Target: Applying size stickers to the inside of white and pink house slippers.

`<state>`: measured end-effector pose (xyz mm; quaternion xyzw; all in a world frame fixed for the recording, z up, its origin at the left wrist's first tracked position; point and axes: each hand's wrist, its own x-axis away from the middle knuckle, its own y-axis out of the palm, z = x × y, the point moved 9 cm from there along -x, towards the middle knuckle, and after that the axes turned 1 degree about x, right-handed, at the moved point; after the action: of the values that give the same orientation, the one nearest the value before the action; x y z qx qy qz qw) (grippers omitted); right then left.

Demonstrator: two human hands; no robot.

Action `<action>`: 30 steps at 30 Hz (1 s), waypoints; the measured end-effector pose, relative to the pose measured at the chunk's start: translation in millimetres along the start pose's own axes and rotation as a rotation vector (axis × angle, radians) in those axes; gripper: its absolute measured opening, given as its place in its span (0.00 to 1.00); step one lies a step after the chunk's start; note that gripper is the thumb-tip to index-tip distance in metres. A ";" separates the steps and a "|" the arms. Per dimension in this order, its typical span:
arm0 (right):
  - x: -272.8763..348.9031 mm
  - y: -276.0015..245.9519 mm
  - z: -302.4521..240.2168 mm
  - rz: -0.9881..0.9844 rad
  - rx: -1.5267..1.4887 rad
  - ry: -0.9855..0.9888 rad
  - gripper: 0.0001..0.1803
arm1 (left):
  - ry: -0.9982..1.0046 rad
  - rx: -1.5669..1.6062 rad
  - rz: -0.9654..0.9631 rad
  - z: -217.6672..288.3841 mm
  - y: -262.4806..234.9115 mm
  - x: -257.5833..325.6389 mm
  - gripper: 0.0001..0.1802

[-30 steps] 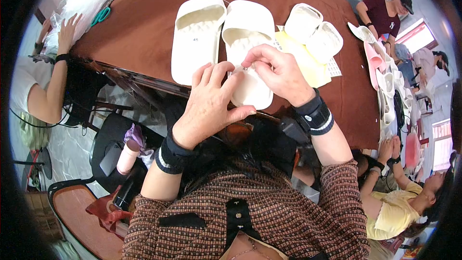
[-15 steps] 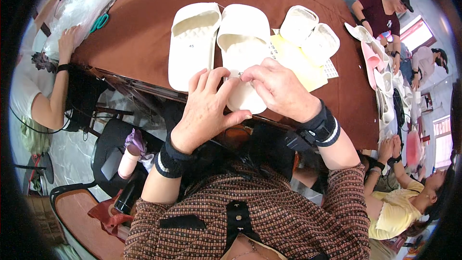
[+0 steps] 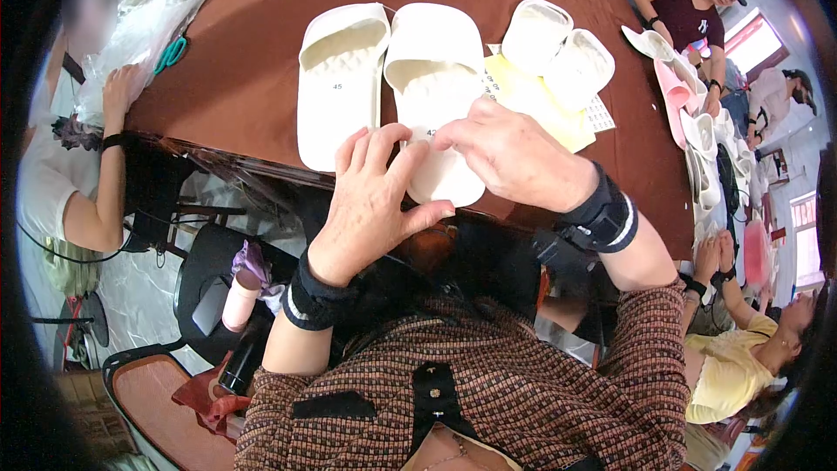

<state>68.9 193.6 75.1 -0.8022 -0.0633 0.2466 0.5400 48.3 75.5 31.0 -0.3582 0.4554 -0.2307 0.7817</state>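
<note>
Two white slide slippers lie side by side at the near edge of the brown-covered table, toes pointing away. My left hand (image 3: 370,196) grips the heel part of the right-hand slipper (image 3: 436,44), fingers bent over its left side and thumb at the heel end. On that slipper's insole, beside a small dark printed mark, the closed fingertips of my right hand (image 3: 523,155) press down; anything between them is too small to make out. The other slipper (image 3: 336,126), also marked on its insole, is untouched to the left.
A smaller white pair of slippers (image 3: 538,35) rests on yellow paper (image 3: 558,126) and a printed sheet (image 3: 600,113). Teal scissors (image 3: 171,54) and clear plastic (image 3: 144,22) are at the left. White and pink slippers (image 3: 673,87) line the right edge, where people work. A chair (image 3: 205,275) holds a pink bottle.
My view has shifted slightly. Both hands stay on the same slipper, the right fingers still pressed at the insole mark, which shows a little more now.
</note>
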 end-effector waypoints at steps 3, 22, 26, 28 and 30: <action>-10.3 -11.3 3.9 0.019 -0.012 -0.041 0.14 | 0.004 0.028 0.003 -0.2 -5.3 -1.8 0.36; -64.6 -2.3 88.9 -0.111 0.062 0.177 0.33 | -0.384 0.278 0.277 -185.7 -53.1 -18.6 0.10; -71.8 2.6 83.0 -0.090 0.199 0.198 0.25 | -0.315 0.200 0.285 -176.0 -56.8 -21.5 0.10; -74.8 -6.6 77.1 -0.053 0.282 0.180 0.22 | -0.325 0.223 0.279 -174.4 -57.9 -22.4 0.09; -76.7 -32.9 60.8 0.079 0.319 0.119 0.19 | -0.329 0.243 0.274 -174.7 -58.5 -21.7 0.08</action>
<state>-20.6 229.7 111.8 -0.7214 0.0403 0.2265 0.6532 -117.3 -8.1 30.6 -0.2290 0.3351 -0.1142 0.9068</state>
